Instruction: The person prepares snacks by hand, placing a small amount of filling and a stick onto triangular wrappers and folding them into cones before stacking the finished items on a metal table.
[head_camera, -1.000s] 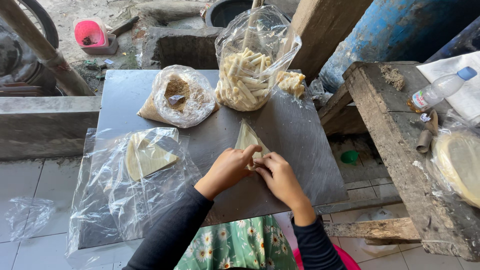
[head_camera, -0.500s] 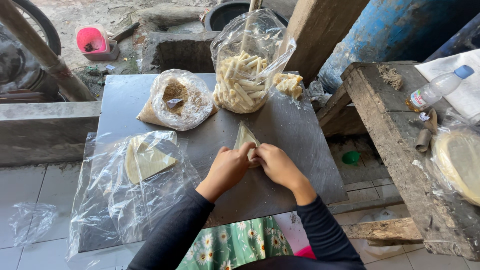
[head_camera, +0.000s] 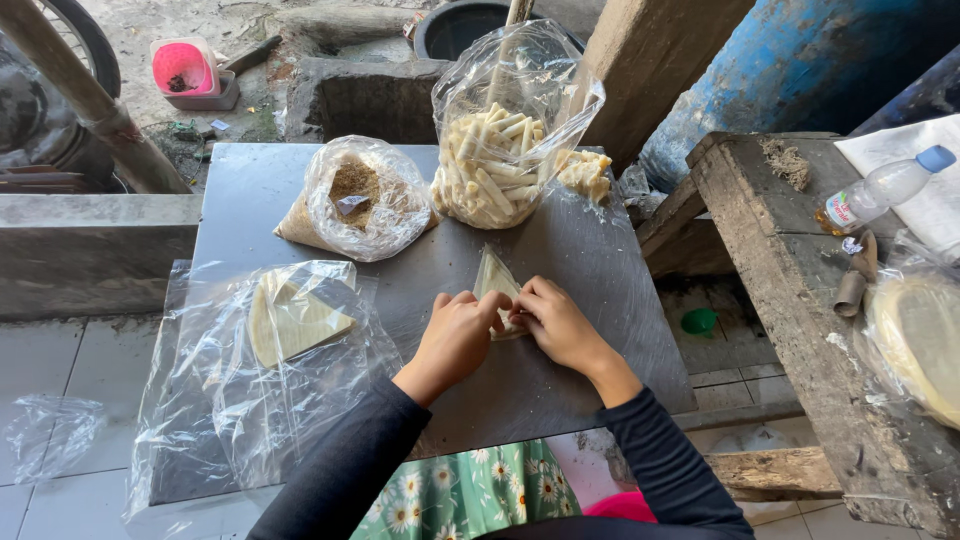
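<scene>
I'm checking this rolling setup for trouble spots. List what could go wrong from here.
1. The pale wrapper pinched between the left hand and right hand looks thin; it might tear or unroll.
2. The open bag of finished rolls stands tall just behind the hands, so a bump could tip it and spill rolls.
3. The loose plastic sheet over the spare wrappers overhangs the gray board's near edge and could slide off.
</scene>
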